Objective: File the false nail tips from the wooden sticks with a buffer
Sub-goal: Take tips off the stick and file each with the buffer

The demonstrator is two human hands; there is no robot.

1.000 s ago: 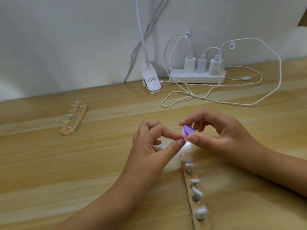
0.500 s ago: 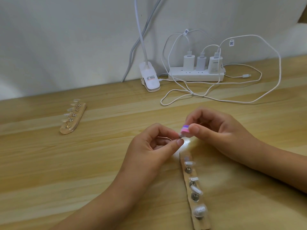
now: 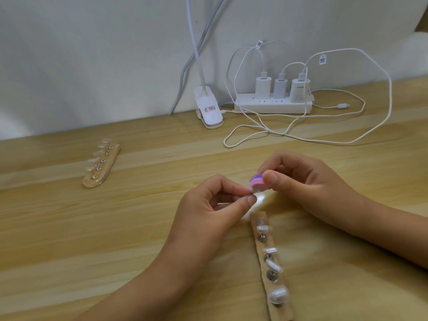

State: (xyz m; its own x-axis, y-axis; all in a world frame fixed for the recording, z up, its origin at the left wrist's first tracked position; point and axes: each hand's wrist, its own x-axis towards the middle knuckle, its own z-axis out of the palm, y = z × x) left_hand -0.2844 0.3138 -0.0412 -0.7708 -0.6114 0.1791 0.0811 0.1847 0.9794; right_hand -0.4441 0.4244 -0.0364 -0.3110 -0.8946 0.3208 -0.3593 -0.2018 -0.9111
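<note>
**Fingers (image 3: pixel 251 200) mid-filing, progress hard to read**

Left hand (image 3: pixel 208 212) pinches a small clear false nail tip (image 3: pixel 250 190) between thumb and fingertip. Right hand (image 3: pixel 308 181) grips a pink-and-purple layered buffer block (image 3: pixel 257 183) pressed against that tip. At 5 o'clock from the hands, a flat wooden stick (image 3: pixel 281 312) lies on the pale wood surface (image 3: pixel 139 228), with clear tips on metal pins. At 10 o'clock, well apart, a second wooden stick (image 3: pixel 93 181) carries five. One tip appears to be in work; which mounted ones are finished cannot be told.

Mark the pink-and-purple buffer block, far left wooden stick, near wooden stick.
Pink-and-purple buffer block (image 3: pixel 257 183), head view, striped side face.
Far wooden stick (image 3: pixel 93 182), head view, bare near end.
Near wooden stick (image 3: pixel 281 314), head view, bare near end.
</note>
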